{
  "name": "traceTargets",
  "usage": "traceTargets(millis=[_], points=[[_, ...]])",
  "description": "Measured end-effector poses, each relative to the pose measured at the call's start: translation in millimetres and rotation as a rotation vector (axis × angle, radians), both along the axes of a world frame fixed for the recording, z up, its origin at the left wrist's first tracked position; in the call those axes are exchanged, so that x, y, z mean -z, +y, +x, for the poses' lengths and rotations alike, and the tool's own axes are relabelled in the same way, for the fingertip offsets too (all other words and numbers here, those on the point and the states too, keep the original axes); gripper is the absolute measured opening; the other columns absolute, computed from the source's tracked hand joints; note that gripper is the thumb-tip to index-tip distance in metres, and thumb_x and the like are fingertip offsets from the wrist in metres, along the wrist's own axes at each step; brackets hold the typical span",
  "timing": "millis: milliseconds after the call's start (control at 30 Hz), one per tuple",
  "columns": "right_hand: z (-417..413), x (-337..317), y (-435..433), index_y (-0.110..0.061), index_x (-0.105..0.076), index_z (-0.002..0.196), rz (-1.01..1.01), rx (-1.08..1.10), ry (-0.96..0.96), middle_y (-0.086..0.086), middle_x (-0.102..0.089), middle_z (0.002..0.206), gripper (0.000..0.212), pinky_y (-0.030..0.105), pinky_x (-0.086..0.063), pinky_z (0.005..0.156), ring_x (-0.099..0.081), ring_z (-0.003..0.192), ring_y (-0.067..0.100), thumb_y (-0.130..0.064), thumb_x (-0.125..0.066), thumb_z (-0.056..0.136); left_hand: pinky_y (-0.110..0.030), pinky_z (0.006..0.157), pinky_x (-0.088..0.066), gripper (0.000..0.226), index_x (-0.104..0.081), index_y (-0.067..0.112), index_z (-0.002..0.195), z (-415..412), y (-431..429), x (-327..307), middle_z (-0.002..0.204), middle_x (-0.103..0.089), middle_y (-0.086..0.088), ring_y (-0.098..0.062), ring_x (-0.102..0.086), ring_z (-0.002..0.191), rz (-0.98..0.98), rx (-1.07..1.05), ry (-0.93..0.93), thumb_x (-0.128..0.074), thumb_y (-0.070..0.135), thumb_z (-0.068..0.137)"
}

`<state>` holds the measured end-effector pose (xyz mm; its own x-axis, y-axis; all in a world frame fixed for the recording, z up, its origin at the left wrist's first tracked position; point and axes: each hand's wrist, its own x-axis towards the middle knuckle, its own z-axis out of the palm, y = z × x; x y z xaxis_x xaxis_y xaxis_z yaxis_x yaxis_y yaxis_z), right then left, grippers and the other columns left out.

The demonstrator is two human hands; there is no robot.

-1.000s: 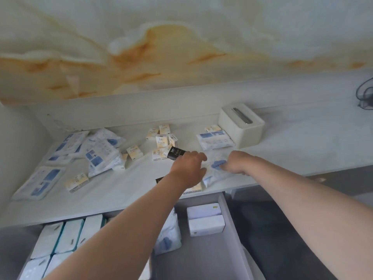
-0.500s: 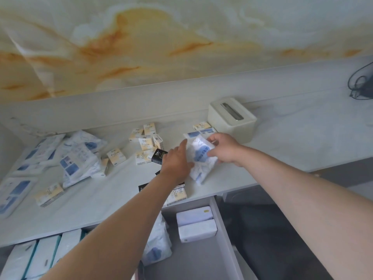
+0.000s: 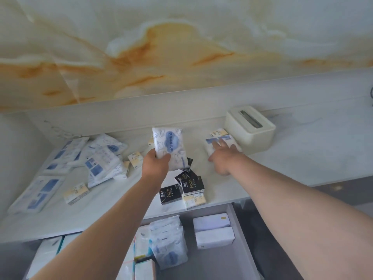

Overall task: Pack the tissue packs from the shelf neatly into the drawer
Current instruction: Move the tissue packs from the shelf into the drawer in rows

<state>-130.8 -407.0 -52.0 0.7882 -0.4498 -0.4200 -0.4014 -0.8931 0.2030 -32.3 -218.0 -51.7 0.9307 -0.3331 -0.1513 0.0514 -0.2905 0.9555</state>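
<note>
My left hand (image 3: pixel 156 165) grips a white tissue pack with a blue cloud print (image 3: pixel 168 145), held upright above the shelf (image 3: pixel 302 158). My right hand (image 3: pixel 224 158) reaches out flat, fingers straight, onto a white and blue tissue pack (image 3: pixel 217 141) beside the tissue box. Two black Face packs (image 3: pixel 181 187) and a cream one (image 3: pixel 194 200) lie near the shelf's front edge. More white and blue packs (image 3: pixel 96 158) are heaped at the left. Below, the open drawer (image 3: pixel 240 235) holds white packs (image 3: pixel 214 229) and a cloud-print pack (image 3: pixel 169 247).
A cream tissue box with a slot (image 3: pixel 250 130) stands at the back of the shelf, right of my right hand. Small cream Face packs (image 3: pixel 75 194) are scattered on the left. A marble wall rises behind. A dark cable (image 3: pixel 371 91) hangs at the far right.
My left hand has taken the cloud-print pack alone and raised it upright. My right hand has let go of it and reached right to the pack beside the tissue box.
</note>
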Motion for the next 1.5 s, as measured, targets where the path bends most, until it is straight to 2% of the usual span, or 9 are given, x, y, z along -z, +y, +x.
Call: traceTargets(millis=[167, 300, 433, 567, 767, 900, 1033, 1333, 1500], points=[[16, 19, 4, -0.013, -0.039, 0.146, -0.065, -0.035, -0.128, 0.011, -0.022, 0.159, 0.063, 0.054, -0.022, 0.115, -0.023, 0.145, 0.029, -0.003, -0.051, 0.085, -0.021, 0.060, -0.048, 0.019, -0.056, 0.018, 0.115, 4, 14, 1, 0.101, -0.066, 0.001, -0.010, -0.063, 0.085, -0.034, -0.003, 0.028, -0.058, 0.017, 0.096], [18, 4, -5, -0.012, -0.053, 0.137, -0.009, 0.016, -0.753, 0.009, -0.046, 0.146, 0.052, 0.042, -0.038, 0.104, -0.052, 0.127, 0.030, -0.003, -0.056, 0.086, -0.019, 0.059, -0.045, 0.020, -0.056, 0.018, 0.116, 6, 16, 0, 0.102, -0.065, 0.002, -0.007, -0.060, 0.083, -0.067, -0.021, 0.016, -0.058, 0.015, 0.096], [17, -35, 0, -0.010, -0.070, 0.119, 0.409, 0.416, -1.420, 0.004, -0.066, 0.124, 0.041, 0.018, -0.040, 0.091, -0.062, 0.111, 0.022, 0.004, -0.062, 0.081, -0.017, 0.058, -0.044, 0.020, -0.055, 0.018, 0.116, 3, 17, -6, 0.099, -0.063, 0.004, -0.003, -0.058, 0.080, -0.104, -0.047, 0.005, -0.057, 0.013, 0.096], [16, -64, 20, -0.020, -0.071, 0.112, 0.968, 0.738, -1.569, -0.002, -0.070, 0.107, 0.040, 0.025, -0.053, 0.070, -0.069, 0.093, 0.018, 0.002, -0.070, 0.078, -0.026, 0.068, -0.051, 0.024, -0.055, 0.016, 0.119, 0, 27, -12, 0.108, -0.065, 0.000, -0.016, -0.063, 0.090, -0.136, -0.137, 0.018, -0.056, 0.013, 0.095], [6, -71, 74, -0.018, -0.057, 0.131, 1.605, 0.594, -1.085, 0.013, -0.067, 0.118, 0.053, 0.036, -0.059, 0.064, -0.071, 0.095, 0.029, 0.011, -0.062, 0.087, -0.040, 0.084, -0.056, 0.025, -0.055, 0.021, 0.118, -9, 66, -26, 0.106, -0.069, -0.001, -0.022, -0.067, 0.096, -0.226, -0.077, 0.167, -0.054, 0.009, 0.095], [10, -62, 115, -0.019, -0.063, 0.127, 1.441, 0.466, -1.003, 0.009, -0.069, 0.119, 0.052, 0.041, -0.058, 0.089, -0.070, 0.104, 0.024, 0.011, -0.066, 0.085, -0.032, 0.071, -0.054, 0.027, -0.061, 0.024, 0.114, -21, 109, -29, 0.095, -0.076, 0.005, -0.015, -0.072, 0.084, -0.235, 0.131, 0.315, -0.039, 0.014, 0.101], [12, -50, 155, -0.022, -0.065, 0.128, 1.165, 0.285, -0.933, -0.001, -0.064, 0.129, 0.051, 0.029, -0.051, 0.101, -0.063, 0.114, 0.011, -0.001, -0.074, 0.082, -0.047, 0.091, -0.054, 0.045, -0.061, 0.022, 0.119, -34, 162, -21, 0.108, -0.073, -0.002, -0.023, -0.071, 0.099, -0.114, 0.277, 0.206, -0.062, 0.055, 0.088], [-9, -34, 211, -0.032, -0.024, 0.155, 0.744, -0.089, -0.426, -0.009, -0.038, 0.150, 0.092, 0.021, -0.036, 0.101, -0.044, 0.132, 0.013, -0.027, -0.076, 0.079, -0.046, 0.082, -0.059, 0.024, -0.054, 0.025, 0.115, -48, 225, 0, 0.102, -0.071, -0.004, -0.021, -0.071, 0.090, 0.014, 0.345, 0.032, -0.064, 0.021, 0.094], [-32, -27, 203, -0.024, -0.050, 0.111, 0.723, -0.042, -0.226, 0.003, -0.069, 0.097, 0.042, 0.032, -0.055, 0.054, -0.072, 0.079, 0.022, -0.021, -0.077, 0.079, -0.028, 0.076, -0.053, 0.017, -0.056, 0.027, 0.107, -68, 218, 18, 0.099, -0.066, 0.004, -0.013, -0.065, 0.090, 0.148, 0.478, -0.058, -0.062, 0.027, 0.092]])
